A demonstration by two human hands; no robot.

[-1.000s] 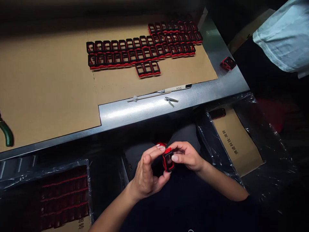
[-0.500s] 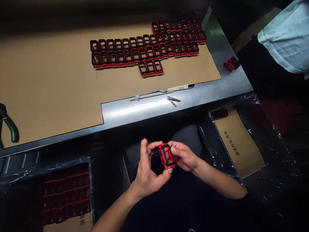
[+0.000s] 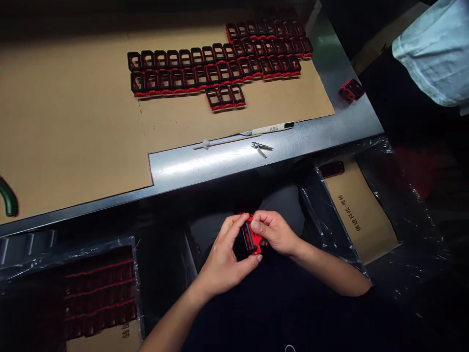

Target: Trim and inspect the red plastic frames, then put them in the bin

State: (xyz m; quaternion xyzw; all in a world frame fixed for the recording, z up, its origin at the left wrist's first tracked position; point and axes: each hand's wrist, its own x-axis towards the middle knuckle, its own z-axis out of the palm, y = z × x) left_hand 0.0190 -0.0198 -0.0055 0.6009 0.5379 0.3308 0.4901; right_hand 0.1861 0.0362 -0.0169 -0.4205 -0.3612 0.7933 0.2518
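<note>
Below the table edge, over my lap, both hands hold one small red and black frame part (image 3: 251, 238). My left hand (image 3: 223, 259) curls round it from the left, thumb under its lower edge. My right hand (image 3: 274, 231) pinches its upper right side. On the cardboard sheet (image 3: 73, 117) at the back lie rows of several like red and black frames (image 3: 216, 66), with three more in a short row in front of them.
A pen-like tool marked A55 (image 3: 273, 128), a thin stick (image 3: 227, 142) and tweezers (image 3: 262, 146) lie on the steel table (image 3: 234, 161). One loose frame (image 3: 352, 90) sits far right. A bagged box of frames (image 3: 97, 293) is lower left, a cardboard box (image 3: 361, 215) right. Green-handled pliers (image 3: 8, 197) lie left. Another person's pale sleeve (image 3: 436, 54) is top right.
My left fingers, spread half a second ago, have closed round the frame. Both hands turned the part, so its open face no longer shows.
</note>
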